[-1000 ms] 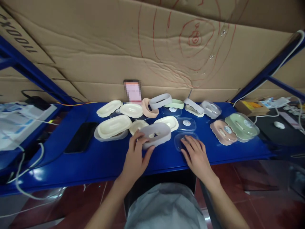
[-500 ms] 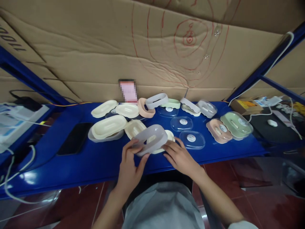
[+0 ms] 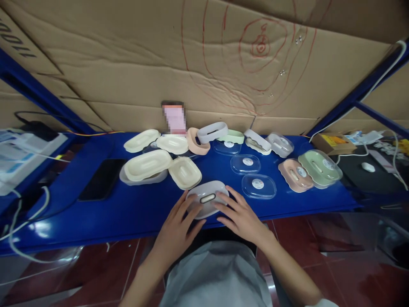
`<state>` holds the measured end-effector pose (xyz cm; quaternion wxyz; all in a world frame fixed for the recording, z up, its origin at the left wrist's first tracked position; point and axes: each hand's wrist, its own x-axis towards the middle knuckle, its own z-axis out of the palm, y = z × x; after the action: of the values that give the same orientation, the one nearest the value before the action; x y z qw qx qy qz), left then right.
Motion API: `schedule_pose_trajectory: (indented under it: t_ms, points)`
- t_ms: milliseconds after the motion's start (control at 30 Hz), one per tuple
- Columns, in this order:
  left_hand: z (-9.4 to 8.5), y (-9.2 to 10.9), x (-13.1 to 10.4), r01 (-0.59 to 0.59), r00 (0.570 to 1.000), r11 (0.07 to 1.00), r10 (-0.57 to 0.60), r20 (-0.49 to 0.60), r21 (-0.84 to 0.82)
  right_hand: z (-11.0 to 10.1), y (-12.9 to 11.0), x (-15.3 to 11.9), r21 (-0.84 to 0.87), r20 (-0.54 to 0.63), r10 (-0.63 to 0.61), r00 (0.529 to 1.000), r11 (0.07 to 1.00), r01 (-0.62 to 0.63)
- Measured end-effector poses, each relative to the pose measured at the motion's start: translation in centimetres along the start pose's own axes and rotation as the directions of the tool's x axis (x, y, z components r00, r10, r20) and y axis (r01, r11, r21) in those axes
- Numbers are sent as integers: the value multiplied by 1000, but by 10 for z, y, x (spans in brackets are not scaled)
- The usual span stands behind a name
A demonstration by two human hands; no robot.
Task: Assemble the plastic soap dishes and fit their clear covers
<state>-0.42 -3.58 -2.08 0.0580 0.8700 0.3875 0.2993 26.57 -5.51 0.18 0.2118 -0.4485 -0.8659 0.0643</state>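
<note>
Black phone (image 3: 101,179) lies flat on the blue tabletop (image 3: 121,224), well apart from the left fingers on their outer side. Nearer to those fingertips, beyond them, a cream oval tray (image 3: 148,165) rests on a grey shell (image 3: 143,181), overlapping it unevenly. A single cream rounded tray (image 3: 185,172) sits just beyond the left fingertips.

Left hand (image 3: 174,232), seen from my remote station: fingers bent over the near-left part of the lilac-grey oval dish (image 3: 209,188), thumb low at its near side, holding that end. The dish lies between both sets of fingertips, close to the table's near edge. A cream strip (image 3: 207,198) shows through its central slot; how far any part beneath is seated, I cannot tell.

Right hand (image 3: 247,219): fingers moderately spread, tips on the dish's right end, holding it from that side.

Handling note, my judgement: I would keep pressure equal at both ends, tips on the rim and off the slot, and check that the strip stays centred. One-sided force could tip the shell or skew the fit.

Outward from the right fingers: two clear lids, one (image 3: 238,164) farther away, one (image 3: 266,187) just beside; then a peach lidded dish (image 3: 295,177) and, touching or nearly so, a green lidded dish (image 3: 321,168).
</note>
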Motion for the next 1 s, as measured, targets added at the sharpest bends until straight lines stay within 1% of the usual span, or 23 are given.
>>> schedule_pose_trajectory:
  t_ms: [100, 233, 333, 467, 600, 667, 733, 800, 867, 900, 933, 1000]
  points:
    - [-2, -7, -5, -5, 1000, 1000, 5, -5, 14, 1, 1, 9, 23, 9, -19, 1000, 1000, 18]
    - [-2, -8, -5, 53, 999, 999, -53, -7, -12, -11, 15, -1, -22, -41, 15, 999, 1000, -16]
    - [-4, -7, -3, 73, 997, 997, -73, 20, -20, -17, 19, -6, -82, -51, 28, 998, 996, -32]
    - [-6, -6, 1, 32, 999, 999, -31, 39, -15, -11, 17, 6, -98, -10, -51, 999, 994, 50]
    - [-3, -4, 3, 29, 998, 1000, -30, 47, 3, 0, 19, 17, -59, 7, -80, 997, 995, 80]
    - [-1, -3, 2, 21, 999, 1000, -21, 47, 10, 2, 19, 16, -65, 16, -90, 996, 994, 91]
    - [-1, -2, 0, 6, 999, 1000, -5, 38, -6, 0, 22, 9, -83, 27, -93, 995, 992, 95]
    - [-3, -1, -2, 30, 999, 998, -29, 22, -53, -7, 31, -5, -106, 18, -38, 999, 994, 39]
    - [-6, -1, -3, 98, 995, 988, -96, 23, -121, -17, 51, -25, -144, -54, 106, 993, 983, -112]
    - [-8, -2, -3, 135, 991, 978, -131, 37, -158, -23, 64, -37, -159, -111, 195, 974, 964, -212]
    - [-9, -3, -3, 170, 985, 966, -162, 57, -195, -28, 77, -48, -164, -173, 279, 945, 937, -307]
    - [-11, -5, -3, 237, 971, 936, -217, 105, -260, -36, 98, -66, -127, -267, 387, 883, 894, -430]
